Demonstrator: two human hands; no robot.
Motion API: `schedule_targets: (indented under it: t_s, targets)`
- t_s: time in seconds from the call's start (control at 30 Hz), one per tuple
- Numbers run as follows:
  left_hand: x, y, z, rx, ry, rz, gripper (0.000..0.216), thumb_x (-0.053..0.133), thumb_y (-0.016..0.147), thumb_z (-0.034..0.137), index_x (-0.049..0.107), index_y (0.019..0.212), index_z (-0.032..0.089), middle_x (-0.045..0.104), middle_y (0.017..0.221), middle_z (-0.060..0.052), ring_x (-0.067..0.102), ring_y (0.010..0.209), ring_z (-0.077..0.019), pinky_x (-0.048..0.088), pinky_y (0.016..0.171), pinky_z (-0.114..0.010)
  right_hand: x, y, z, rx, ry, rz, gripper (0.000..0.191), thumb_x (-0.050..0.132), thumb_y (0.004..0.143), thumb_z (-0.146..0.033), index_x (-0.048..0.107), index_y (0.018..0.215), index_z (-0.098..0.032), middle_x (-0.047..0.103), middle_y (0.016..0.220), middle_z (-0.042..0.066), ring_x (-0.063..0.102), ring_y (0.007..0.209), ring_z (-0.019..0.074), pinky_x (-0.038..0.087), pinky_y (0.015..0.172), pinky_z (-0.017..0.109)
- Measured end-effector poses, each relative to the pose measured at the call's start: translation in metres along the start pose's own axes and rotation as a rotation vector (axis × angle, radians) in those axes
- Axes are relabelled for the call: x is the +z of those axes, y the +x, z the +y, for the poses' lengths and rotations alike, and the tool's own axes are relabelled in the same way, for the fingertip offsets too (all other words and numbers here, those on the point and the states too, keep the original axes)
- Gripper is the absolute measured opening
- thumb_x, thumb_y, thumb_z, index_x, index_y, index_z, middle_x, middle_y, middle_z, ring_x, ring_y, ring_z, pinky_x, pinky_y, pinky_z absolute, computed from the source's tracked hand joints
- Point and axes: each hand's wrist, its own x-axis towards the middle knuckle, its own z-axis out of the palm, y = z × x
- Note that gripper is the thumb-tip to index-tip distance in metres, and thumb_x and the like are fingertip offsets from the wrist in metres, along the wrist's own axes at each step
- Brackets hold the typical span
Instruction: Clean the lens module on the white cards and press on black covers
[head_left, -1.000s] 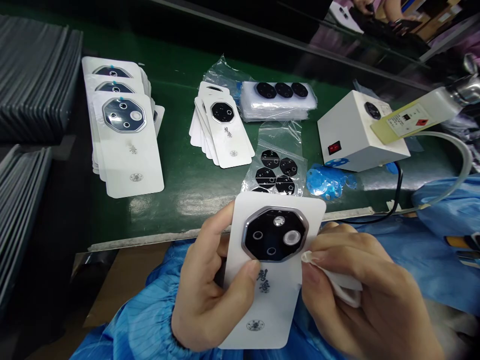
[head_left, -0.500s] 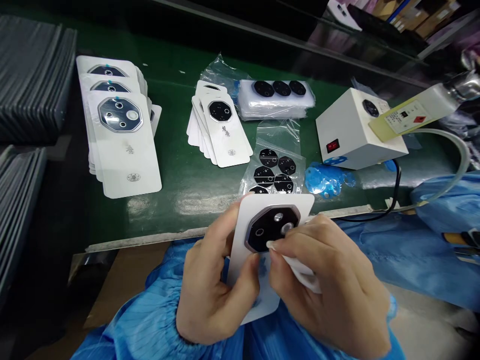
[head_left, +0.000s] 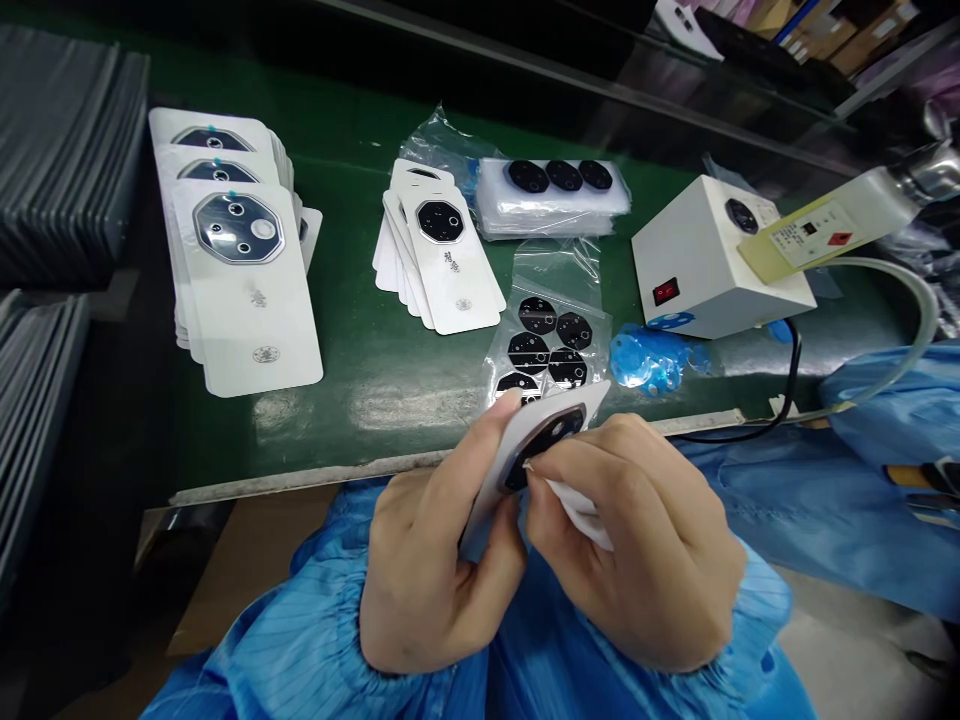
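My left hand (head_left: pixel 442 560) grips a white phone back cover (head_left: pixel 517 430) by its edges, thumb in front and fingers behind. The cover is tilted so that its face is seen at a slant. On it sits a black octagonal camera lens plate (head_left: pixel 546 440). My right hand (head_left: pixel 637 540) is closed, its thumb and forefinger pinched at the plate's lower edge. A folded white cloth (head_left: pixel 581 510) is tucked in that hand, its tip showing at the fingertips. The lower part of the cover is hidden by my hands.
White back covers lie stacked at left (head_left: pixel 270 330) and in a smaller pile (head_left: pixel 465 280). A clear bag of black lens plates (head_left: pixel 529 352), blue film discs (head_left: pixel 649 360), a white box with a red switch (head_left: pixel 705 260) and a bottle of yellowish liquid (head_left: pixel 814 230) stand rightward. Grey trays (head_left: pixel 67 150) fill the left.
The held cover has turned from nearly facing me to a steep slant. My right hand has shifted slightly left, still pinched at the lens plate's lower edge.
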Motion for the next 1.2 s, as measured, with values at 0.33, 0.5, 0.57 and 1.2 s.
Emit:
schedule_targets:
  t_s: [0.33,0.5,0.57,1.2]
  targets:
    - [-0.001,-0.001,0.002,-0.02,-0.002,-0.02,0.071,0.052,0.078,0.014,0.029,0.142,0.035,0.056,0.135,0.004,0.071,0.077,-0.016,0.06,0.072,-0.03,0.001,0.001,0.002,-0.008,0.007,0.012,0.01,0.056,0.079,-0.004,0.054,0.079,-0.014,0.058,0.065,0.003,0.044,0.056,0.0117,0.036,0.05,0.029]
    - [-0.001,0.003,0.003,-0.002,-0.03,0.003,0.069,0.051,0.077,0.009,0.034,0.141,0.031,0.062,0.129,0.002,0.07,0.07,-0.0135,0.06,0.065,-0.026,0.001,0.002,0.002,-0.019,-0.04,-0.035,0.009,0.055,0.079,-0.006,0.054,0.081,-0.014,0.056,0.063,0.002,0.042,0.057,0.0118,0.035,0.05,0.028]
    - [-0.001,0.005,0.003,0.003,-0.018,-0.009,0.068,0.051,0.078,0.008,0.035,0.14,0.03,0.064,0.125,0.001,0.07,0.071,-0.0136,0.06,0.065,-0.025,0.002,0.002,0.003,-0.022,-0.042,-0.029,0.009,0.055,0.079,-0.005,0.055,0.08,-0.014,0.056,0.064,0.001,0.043,0.057,0.012,0.035,0.051,0.028]
    - [0.004,0.004,-0.003,0.055,0.1,0.028,0.067,0.052,0.078,0.008,0.035,0.141,0.022,0.065,0.125,-0.003,0.07,0.07,-0.0121,0.057,0.063,-0.021,0.013,0.001,0.001,0.058,-0.091,0.018,0.012,0.051,0.079,-0.004,0.053,0.074,-0.015,0.05,0.06,-0.001,0.043,0.055,0.0098,0.037,0.049,0.025]
